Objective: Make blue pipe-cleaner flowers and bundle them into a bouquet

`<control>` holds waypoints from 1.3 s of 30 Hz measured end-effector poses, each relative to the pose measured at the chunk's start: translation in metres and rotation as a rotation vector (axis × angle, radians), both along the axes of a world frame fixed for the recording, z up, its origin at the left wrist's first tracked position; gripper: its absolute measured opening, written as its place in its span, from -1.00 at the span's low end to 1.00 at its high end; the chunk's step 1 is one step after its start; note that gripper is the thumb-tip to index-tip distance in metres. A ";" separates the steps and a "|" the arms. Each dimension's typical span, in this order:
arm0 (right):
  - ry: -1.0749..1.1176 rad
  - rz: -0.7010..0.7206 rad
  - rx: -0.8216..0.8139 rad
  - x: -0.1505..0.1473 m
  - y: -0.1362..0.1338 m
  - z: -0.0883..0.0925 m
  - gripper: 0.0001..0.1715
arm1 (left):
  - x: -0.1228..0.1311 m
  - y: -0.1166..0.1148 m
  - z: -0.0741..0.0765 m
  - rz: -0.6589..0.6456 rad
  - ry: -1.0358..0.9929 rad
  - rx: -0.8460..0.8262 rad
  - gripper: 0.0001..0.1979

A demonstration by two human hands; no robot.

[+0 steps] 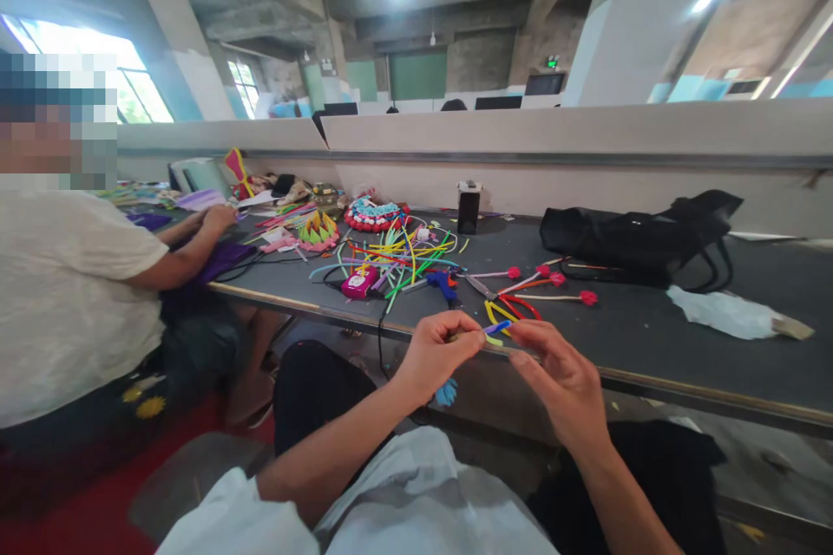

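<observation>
My left hand [442,355] pinches a thin strip, purple and blue [498,327], near the table's front edge. Close by on the right, my right hand [560,373] has its thumb and fingers apart, with the fingertips near the strip's blue end. A yellow-green piece shows between the hands. Below my left hand hangs a light blue fluffy piece [446,393]; what it is joined to is hidden. Just beyond the hands lie yellow and red bent stems [521,309], scissors [480,286] and a blue glue gun [443,283].
Colourful stems [416,256], a magenta box [360,282] and red-tipped sticks [588,298] lie on the dark table [625,355]. A black bag [612,238] and white wrapping [722,313] are at right. A black box [469,210] stands behind. Another person sits at left, hands on the table.
</observation>
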State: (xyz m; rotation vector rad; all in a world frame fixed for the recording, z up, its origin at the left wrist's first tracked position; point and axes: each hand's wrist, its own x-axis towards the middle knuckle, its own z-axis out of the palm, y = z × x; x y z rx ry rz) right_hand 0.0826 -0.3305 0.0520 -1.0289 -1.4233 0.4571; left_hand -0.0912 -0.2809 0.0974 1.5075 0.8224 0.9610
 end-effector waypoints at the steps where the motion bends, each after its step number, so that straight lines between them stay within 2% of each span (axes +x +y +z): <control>1: 0.024 0.032 -0.042 -0.002 0.001 -0.001 -0.76 | -0.001 -0.002 0.000 0.017 0.035 0.063 -0.79; 3: 0.029 0.080 -0.088 -0.006 0.003 -0.001 -0.83 | -0.002 -0.006 0.001 0.034 0.107 0.155 -0.79; 7: 0.067 0.074 -0.038 -0.014 0.004 0.002 -0.97 | -0.008 -0.014 0.004 0.004 0.186 0.201 -0.77; 12: 0.088 0.219 -0.116 -0.014 -0.001 0.004 -0.86 | -0.013 -0.018 0.006 0.028 0.199 0.250 -0.78; 16: 0.047 0.174 -0.119 -0.015 -0.002 0.005 -0.92 | -0.013 -0.020 0.004 0.021 0.183 0.210 -0.79; 19: -0.036 0.157 -0.059 -0.016 -0.002 0.007 -0.94 | -0.014 -0.018 0.002 -0.074 0.075 0.015 -0.80; 24: -0.228 0.058 0.129 -0.016 -0.005 0.010 -0.88 | -0.016 -0.007 -0.003 -0.391 -0.134 -0.491 -0.85; 26: -0.250 0.046 0.162 -0.016 -0.004 0.009 -0.86 | -0.017 -0.004 -0.006 -0.432 -0.152 -0.584 -0.87; 28: -0.220 0.019 0.145 -0.016 -0.001 0.006 -0.89 | -0.018 -0.003 -0.007 -0.419 -0.151 -0.607 -0.87; 31: -0.157 -0.006 0.021 -0.014 0.002 0.000 -0.95 | -0.019 -0.005 -0.008 -0.316 -0.079 -0.465 -0.84; 35: -0.044 0.091 -0.220 -0.013 -0.001 -0.002 -0.85 | -0.019 -0.011 -0.007 -0.113 0.139 -0.037 -0.81; 39: 0.088 0.172 -0.339 -0.015 -0.009 0.003 -0.79 | -0.015 -0.016 -0.013 -0.018 0.328 0.408 -0.87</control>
